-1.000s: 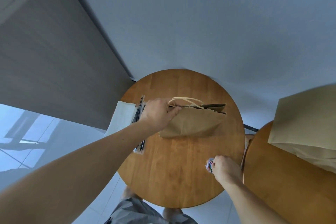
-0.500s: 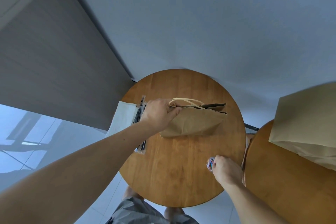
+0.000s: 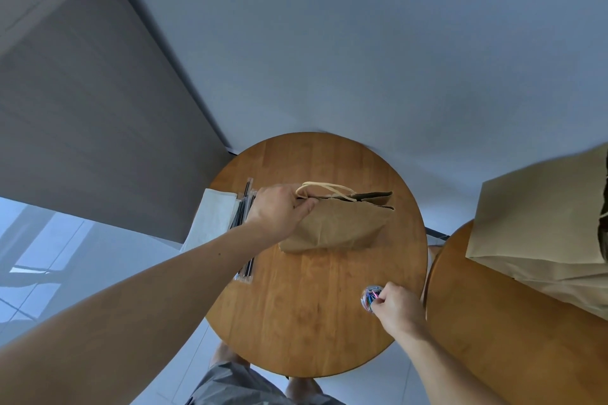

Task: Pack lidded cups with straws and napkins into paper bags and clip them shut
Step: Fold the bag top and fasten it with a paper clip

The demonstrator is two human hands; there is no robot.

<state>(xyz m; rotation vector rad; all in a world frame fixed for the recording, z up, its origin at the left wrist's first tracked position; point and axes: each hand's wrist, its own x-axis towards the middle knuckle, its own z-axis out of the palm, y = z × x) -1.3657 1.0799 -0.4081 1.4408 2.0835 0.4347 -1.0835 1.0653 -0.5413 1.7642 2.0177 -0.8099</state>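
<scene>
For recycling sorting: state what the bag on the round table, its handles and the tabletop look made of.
Paper bag: brown kraft paper, matte, creased. Handles: pale cord, probably twisted paper. Round table: wood, visible plank grain, slight sheen, likely varnished.

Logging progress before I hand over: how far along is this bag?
Seemingly packed: the paper bag stands with its top pinched by the left hand. In hand: the right hand picks at the coloured clips. Left: no clip on the bag yet; contents are hidden.
</scene>
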